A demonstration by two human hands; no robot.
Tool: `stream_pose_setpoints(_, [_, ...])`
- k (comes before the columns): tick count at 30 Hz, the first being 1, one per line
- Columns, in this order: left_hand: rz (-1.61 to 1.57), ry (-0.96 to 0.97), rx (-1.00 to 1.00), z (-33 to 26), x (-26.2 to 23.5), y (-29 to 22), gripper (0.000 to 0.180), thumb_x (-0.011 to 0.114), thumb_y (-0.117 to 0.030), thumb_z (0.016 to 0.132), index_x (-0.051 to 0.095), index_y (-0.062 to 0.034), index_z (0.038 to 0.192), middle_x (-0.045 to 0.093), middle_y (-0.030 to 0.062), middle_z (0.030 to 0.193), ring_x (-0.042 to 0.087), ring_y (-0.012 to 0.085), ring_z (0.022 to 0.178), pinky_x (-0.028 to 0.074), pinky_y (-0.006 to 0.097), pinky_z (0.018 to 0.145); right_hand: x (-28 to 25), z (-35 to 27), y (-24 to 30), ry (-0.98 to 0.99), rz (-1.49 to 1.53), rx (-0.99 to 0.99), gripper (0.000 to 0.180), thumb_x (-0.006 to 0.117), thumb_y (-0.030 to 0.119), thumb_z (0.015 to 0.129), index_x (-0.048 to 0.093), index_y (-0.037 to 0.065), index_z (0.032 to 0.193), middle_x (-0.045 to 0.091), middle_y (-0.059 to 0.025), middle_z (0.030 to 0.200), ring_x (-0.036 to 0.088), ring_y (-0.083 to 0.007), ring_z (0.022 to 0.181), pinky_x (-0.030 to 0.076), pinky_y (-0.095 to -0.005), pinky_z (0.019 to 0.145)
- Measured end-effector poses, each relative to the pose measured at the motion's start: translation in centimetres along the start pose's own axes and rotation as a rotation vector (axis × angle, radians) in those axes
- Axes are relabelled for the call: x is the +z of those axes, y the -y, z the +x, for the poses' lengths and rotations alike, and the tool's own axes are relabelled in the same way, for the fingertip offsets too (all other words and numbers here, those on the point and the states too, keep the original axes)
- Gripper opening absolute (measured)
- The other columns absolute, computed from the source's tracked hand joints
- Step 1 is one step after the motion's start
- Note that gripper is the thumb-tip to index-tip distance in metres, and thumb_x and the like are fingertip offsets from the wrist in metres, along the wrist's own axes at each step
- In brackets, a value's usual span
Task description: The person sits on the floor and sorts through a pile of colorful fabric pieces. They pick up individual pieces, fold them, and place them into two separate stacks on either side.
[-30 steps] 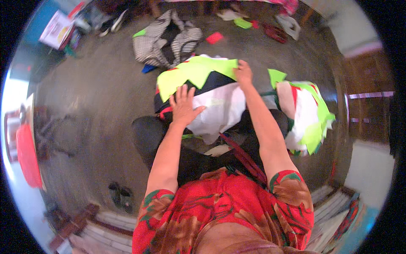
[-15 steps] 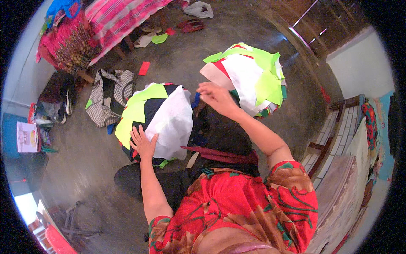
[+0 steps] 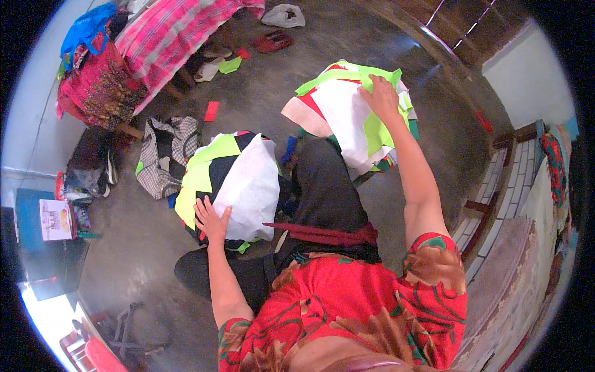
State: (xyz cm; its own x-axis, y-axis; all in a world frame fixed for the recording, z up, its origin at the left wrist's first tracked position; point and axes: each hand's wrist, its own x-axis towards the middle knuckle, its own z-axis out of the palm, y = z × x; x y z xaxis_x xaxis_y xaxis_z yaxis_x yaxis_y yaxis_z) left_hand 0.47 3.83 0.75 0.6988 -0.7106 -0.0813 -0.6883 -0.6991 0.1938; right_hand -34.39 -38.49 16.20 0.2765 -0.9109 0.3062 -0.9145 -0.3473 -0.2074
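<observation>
I sit on the floor in a red patterned top and black trousers. My left hand [image 3: 211,218] lies flat, fingers spread, on the near edge of a stack of cut fabric pieces [image 3: 232,180], white on top with lime green and black beneath. My right hand [image 3: 381,98] reaches out to a second pile of fabric pieces [image 3: 338,105], white, lime green and red, and presses on its far side; whether it grips a piece I cannot tell. A dark red strap [image 3: 322,234] crosses my lap.
A checked cloth [image 3: 162,155] lies left of the near stack. Red and green scraps [image 3: 212,111] and sandals [image 3: 271,41] dot the concrete floor. A cot with pink striped cloth [image 3: 167,31] stands at the back left, a bench [image 3: 496,204] at the right.
The view has swung to the right. My right hand has left the near stack and reached out to the far pile. My left hand stays on the near stack.
</observation>
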Motion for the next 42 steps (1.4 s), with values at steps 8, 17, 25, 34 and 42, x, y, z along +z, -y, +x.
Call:
stream_pose_setpoints(8, [0.02,-0.045,0.033,0.0,0.1,0.1,0.089,0.051,-0.064,0.078,0.021,-0.0106,0.142,0.014,0.0154,0.148,0.008,0.0331,0.138,0.01,0.059,0.104,3.4,1.3,-1.1,-0.009,-0.194,0.029,0.024,0.058,0.028,0.081,0.058,0.006,0.089,0.062,-0.0127,0.092,0.061,-0.0337,0.085,0.049,-0.047,0.07])
stream_pose_setpoints(17, [-0.013,-0.024,0.006,-0.2,-0.4,-0.1,0.088,0.053,-0.063,0.077,0.022,-0.0112,0.142,0.014,0.0145,0.149,0.008,0.0329,0.138,0.009,0.059,0.104,2.7,1.9,-2.1,-0.154,0.026,0.162,0.021,0.052,0.026,0.083,0.061,0.007,0.086,0.066,-0.0088,0.086,0.065,-0.0266,0.078,0.049,-0.0408,0.064])
stream_pose_setpoints(25, [-0.019,-0.019,-0.021,-0.3,-0.7,-0.6,0.088,0.056,-0.06,0.076,0.022,-0.0122,0.142,0.014,0.0133,0.149,0.008,0.0317,0.138,0.009,0.058,0.105,-4.9,3.8,0.3,-0.018,1.721,0.263,0.02,0.047,0.017,0.089,0.057,0.003,0.099,0.061,-0.0051,0.088,0.061,-0.0167,0.082,0.049,-0.0299,0.073])
stream_pose_setpoints(34, [-0.141,-0.221,0.014,-0.8,-0.9,0.2,0.08,0.06,-0.053,0.076,0.029,-0.0132,0.138,0.022,0.0162,0.145,0.019,0.0351,0.135,0.016,0.057,0.104,0.1,-8.2,11.9,0.797,2.149,0.238,0.038,0.044,0.016,0.089,0.045,0.001,0.125,0.055,-0.012,0.12,0.052,-0.025,0.112,0.039,-0.0392,0.098])
stream_pose_setpoints(42, [-0.88,-0.191,0.134,-4.1,-4.9,-4.5,0.053,0.06,-0.041,0.081,0.054,-0.0008,0.115,0.054,0.016,0.116,0.05,0.0271,0.111,0.036,0.037,0.095,4.1,-13.7,14.8,1.305,2.025,0.16,0.036,0.046,0.015,0.09,0.045,0.001,0.124,0.056,-0.0089,0.12,0.053,-0.0214,0.112,0.04,-0.0364,0.098])
